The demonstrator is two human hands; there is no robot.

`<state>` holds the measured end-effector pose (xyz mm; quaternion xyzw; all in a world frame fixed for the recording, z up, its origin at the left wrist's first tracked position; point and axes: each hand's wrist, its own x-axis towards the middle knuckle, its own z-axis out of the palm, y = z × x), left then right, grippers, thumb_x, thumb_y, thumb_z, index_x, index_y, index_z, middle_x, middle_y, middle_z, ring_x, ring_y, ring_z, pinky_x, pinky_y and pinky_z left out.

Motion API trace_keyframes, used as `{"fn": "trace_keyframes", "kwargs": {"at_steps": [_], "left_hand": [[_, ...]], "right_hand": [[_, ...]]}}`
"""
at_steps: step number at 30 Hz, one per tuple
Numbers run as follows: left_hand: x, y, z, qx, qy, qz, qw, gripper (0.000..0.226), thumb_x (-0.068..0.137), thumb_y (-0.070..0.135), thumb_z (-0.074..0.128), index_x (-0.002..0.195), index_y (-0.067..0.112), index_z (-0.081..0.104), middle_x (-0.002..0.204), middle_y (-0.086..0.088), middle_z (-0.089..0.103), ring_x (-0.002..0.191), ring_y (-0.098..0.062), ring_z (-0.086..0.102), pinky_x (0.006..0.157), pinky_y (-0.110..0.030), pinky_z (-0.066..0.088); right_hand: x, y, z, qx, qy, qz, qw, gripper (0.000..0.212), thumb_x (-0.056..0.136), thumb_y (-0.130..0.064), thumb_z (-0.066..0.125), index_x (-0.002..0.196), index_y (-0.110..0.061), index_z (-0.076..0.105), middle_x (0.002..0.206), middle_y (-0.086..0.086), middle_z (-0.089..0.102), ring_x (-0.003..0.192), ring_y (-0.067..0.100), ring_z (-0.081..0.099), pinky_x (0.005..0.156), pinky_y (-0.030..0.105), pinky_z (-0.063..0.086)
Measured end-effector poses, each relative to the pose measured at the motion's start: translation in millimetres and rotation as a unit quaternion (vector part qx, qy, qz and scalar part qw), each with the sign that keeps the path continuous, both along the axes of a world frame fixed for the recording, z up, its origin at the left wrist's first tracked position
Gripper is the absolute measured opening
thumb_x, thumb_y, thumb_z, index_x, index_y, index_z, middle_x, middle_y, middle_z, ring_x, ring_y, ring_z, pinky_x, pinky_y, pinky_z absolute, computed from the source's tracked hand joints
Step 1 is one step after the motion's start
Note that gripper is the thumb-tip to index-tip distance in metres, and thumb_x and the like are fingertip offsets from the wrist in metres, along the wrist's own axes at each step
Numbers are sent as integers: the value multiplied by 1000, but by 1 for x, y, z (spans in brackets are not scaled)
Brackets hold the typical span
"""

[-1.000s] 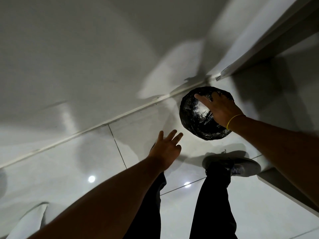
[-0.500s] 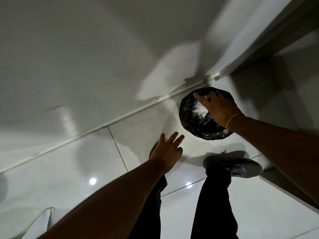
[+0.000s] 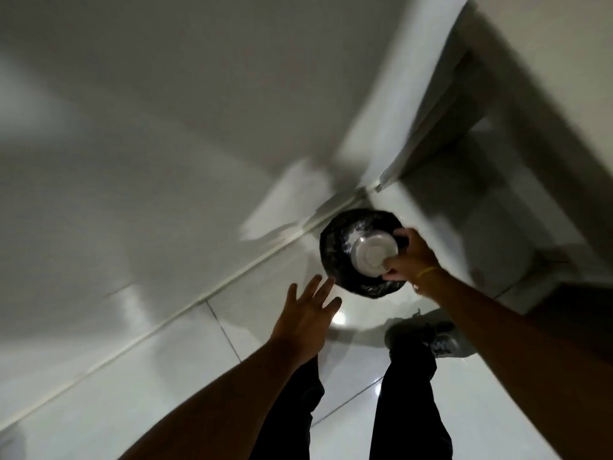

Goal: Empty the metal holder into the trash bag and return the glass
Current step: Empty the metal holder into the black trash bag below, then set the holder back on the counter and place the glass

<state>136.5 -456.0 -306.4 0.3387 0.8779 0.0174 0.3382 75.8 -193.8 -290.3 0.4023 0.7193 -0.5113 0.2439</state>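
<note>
My right hand (image 3: 409, 260) grips the metal holder (image 3: 373, 257) upturned over the trash bag (image 3: 335, 257) on the floor (image 3: 166, 376): emptying step. Left hand (image 3: 303, 322) open, empty. Next, I judge: shake out, then find the glass, unseen here.

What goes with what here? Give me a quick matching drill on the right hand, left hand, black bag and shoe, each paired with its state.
Things:
1. right hand
2. left hand
3. crinkled black plastic trash bag
4. grey lace-up shoe

States:
A. flat on the glossy white tiled floor
B. open, fingers spread, holding nothing
C. grip on the round shiny metal holder
D. mouth open beneath the holder

Pairs: 1-C, 2-B, 3-D, 4-A
</note>
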Motion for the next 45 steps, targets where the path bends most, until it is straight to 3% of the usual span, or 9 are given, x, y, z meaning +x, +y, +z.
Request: {"fn": "trace_keyframes", "kwargs": {"at_steps": [5, 10, 15, 17, 19, 25, 33, 40, 45], "left_hand": [[-10, 7, 65, -2, -7, -11, 1000, 83, 102, 22, 60, 170, 32, 12, 180, -6, -13, 166, -33, -11, 129, -66, 1], [-16, 47, 160, 15, 13, -88, 996, 111, 100, 17, 55, 156, 52, -34, 172, 1, -32, 160, -28, -26, 128, -67, 0], [-26, 156, 279, 129, 105, -121, 978, 115, 70, 22, 79, 169, 38, 21, 177, -2, 26, 159, -31, 35, 112, -65, 47], [-33, 199, 304, 165, 121, -137, 969, 93, 78, 33, 80, 162, 30, 41, 171, -4, 41, 154, -29, 45, 108, -60, 53], [-50, 224, 312, 207, 160, -117, 958, 75, 96, 37, 64, 165, 28, 34, 175, -3, 33, 161, -26, 33, 119, -61, 43], [-77, 343, 338, 217, 194, -144, 946, 71, 103, 41, 47, 169, 25, 28, 178, -2, 26, 164, -26, 24, 121, -64, 36], [-87, 447, 295, 172, 166, -154, 959, 72, 103, 47, 43, 169, 37, 16, 181, -1, 15, 165, -29, 19, 115, -62, 37], [-90, 471, 266, 140, 165, -164, 962, 68, 103, 48, 43, 168, 35, 24, 179, -6, 21, 165, -31, 19, 118, -70, 30], [-94, 467, 251, 148, 174, -176, 957, 68, 105, 51, 41, 169, 35, 25, 180, -6, 16, 166, -29, 13, 122, -70, 23]], "right_hand": [[50, 11, 114, -164, 32, -197, 966, 42, 82, 17, 77, 115, -5, 63, 123, 32, 68, 80, 39, 73, 63, 44, 66], [98, 37, 250, -177, 122, -321, 922, 22, 93, 7, 70, 113, 0, 69, 82, 22, 74, 65, 30, 71, 56, 37, 65], [143, 105, 358, -148, 226, -388, 881, 15, 99, 1, 63, 102, -6, 76, 76, 8, 75, 65, 20, 74, 57, 36, 64], [148, 132, 368, -115, 234, -396, 881, 16, 98, 1, 66, 101, -9, 78, 83, 9, 78, 70, 22, 76, 58, 36, 65], [134, 151, 365, -65, 232, -402, 883, 22, 96, 2, 68, 98, -16, 81, 92, 15, 78, 78, 29, 75, 59, 37, 64], [130, 249, 351, 74, 188, -414, 888, 31, 81, -16, 67, 79, -45, 78, 88, 13, 78, 80, 38, 76, 72, 61, 65], [120, 343, 311, 112, 136, -429, 886, 27, 87, -4, 70, 111, -14, 65, 105, 15, 72, 102, 42, 72, 85, 62, 61], [117, 375, 310, 231, 81, -268, 932, 5, 90, -10, 63, 89, -14, 61, 87, 10, 72, 88, 36, 70, 77, 42, 56], [119, 375, 303, 307, 89, -153, 935, 8, 95, -14, 60, 99, -8, 62, 100, 14, 66, 93, 38, 63, 80, 46, 52]]}}
